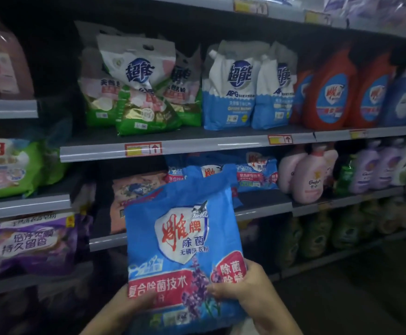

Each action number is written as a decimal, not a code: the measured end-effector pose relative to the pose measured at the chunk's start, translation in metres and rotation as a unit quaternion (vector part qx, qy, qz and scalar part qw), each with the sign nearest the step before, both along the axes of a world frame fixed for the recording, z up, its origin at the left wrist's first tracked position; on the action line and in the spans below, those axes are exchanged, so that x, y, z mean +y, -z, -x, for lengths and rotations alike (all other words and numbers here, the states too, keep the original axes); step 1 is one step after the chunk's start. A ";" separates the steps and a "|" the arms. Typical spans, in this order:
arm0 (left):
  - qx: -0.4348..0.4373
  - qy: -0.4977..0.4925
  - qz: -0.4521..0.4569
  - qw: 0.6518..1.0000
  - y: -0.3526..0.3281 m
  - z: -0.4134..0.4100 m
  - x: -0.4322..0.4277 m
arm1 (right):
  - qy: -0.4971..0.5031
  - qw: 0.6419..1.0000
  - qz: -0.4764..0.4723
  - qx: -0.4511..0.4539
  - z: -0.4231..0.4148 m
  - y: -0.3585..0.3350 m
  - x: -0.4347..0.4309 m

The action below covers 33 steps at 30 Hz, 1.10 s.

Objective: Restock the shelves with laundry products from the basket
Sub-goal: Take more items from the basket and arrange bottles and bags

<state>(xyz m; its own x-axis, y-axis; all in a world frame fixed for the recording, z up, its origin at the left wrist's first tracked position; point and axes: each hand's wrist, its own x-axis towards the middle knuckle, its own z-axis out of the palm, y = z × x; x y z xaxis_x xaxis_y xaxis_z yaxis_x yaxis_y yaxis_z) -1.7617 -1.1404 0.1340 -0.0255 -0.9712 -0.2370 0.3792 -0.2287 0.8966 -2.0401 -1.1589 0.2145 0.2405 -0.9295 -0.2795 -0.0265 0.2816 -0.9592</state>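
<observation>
1. Before the shelving, low in my view, I hold one blue detergent bag (185, 240) upright with both hands, its printed face toward the camera.
2. My left hand (134, 303) clasps the bag's lower left corner, fingers curled shut on the red band of the print.
3. My right hand (248, 288) clasps the lower right edge, its fingers (217, 292) folded over the front beside the lavender picture, closed on the bag.
4. So the bag stands above and between both hands; its top overlaps the front edge of the lower shelf (264, 209), though I cannot tell whether it touches it.
5. On that lower shelf I count at least two more blue bags (257, 175) of the same print lying behind, and one pinkish bag (134, 192) near the shelf's left end.
6. Toward that shelf's right end stand about three pink bottles (306, 177), then some purple bottles (376, 170), too blurred to count.
7. On the middle shelf (197, 143) I count three green-and-white bags (144, 93), the front one leaning at the front edge, and two blue-and-white pouches (238, 88) beside them.
8. Right of the pouches stand three orange jugs (330, 93), then a blue jug (405, 97) at the right edge.
9. Left shelving carries one green pack (11, 165) and one purple pack (33, 240) below it.
</observation>
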 end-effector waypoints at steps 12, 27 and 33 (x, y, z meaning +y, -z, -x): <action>0.008 0.063 -0.049 0.997 -0.029 0.144 -0.133 | 0.407 0.873 -0.068 -0.260 0.071 0.058 -0.093; -0.074 0.098 0.048 0.991 -0.061 0.258 -0.402 | 0.314 0.917 0.033 -0.244 0.179 0.063 -0.362; -0.351 -0.087 0.098 0.927 -0.024 0.271 -0.492 | 0.263 0.957 0.007 -0.118 0.174 0.083 -0.447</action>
